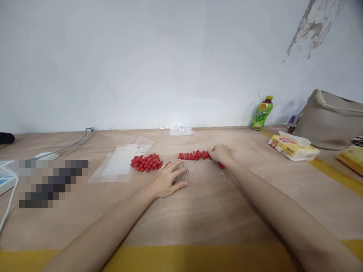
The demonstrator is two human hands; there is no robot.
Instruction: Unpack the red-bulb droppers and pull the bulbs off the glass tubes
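Observation:
Clear thin glass droppers (202, 172) lie side by side on the table, and a row of them carries red rubber bulbs (194, 155) at their far ends. My left hand (169, 177) rests flat over the left end of the droppers, its fingers spread. At the right end of the row, my right hand (222, 153) has its fingers pinched on a red rubber bulb; the fingers partly hide the grip. Another bit of red shows just below that hand. Left of my left hand sits a pile of loose red bulbs (146, 162).
Clear plastic bags (117, 162) lie beside the bulb pile. A green bottle (262, 113), a tissue pack (294, 147) and a beige bag (329, 119) stand at the right. On the left are a cable (76, 142) and a blurred dark object (53, 185).

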